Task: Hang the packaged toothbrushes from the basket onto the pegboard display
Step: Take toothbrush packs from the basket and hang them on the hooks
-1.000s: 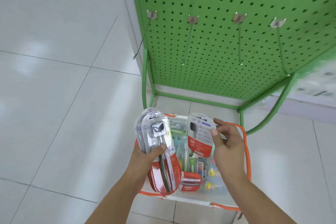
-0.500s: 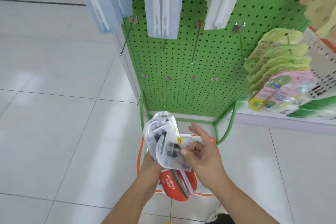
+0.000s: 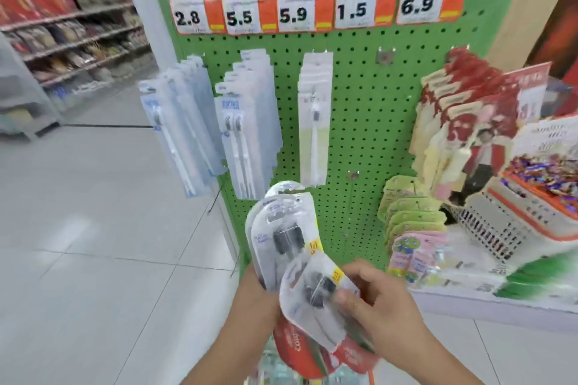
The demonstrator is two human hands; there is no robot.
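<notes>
Below, the basket [image 3: 275,369] barely shows; both hands' fingers [image 3: 347,297] grip toothbrush packs [image 3: 281,237].

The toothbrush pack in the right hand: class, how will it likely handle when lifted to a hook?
The toothbrush pack, pinched by the right hand, looks like clear blister plastic, so probably light and fairly stiff. Its glossy front may be slippery. The left hand holds several more packs, fanned, which could slide apart.
</notes>
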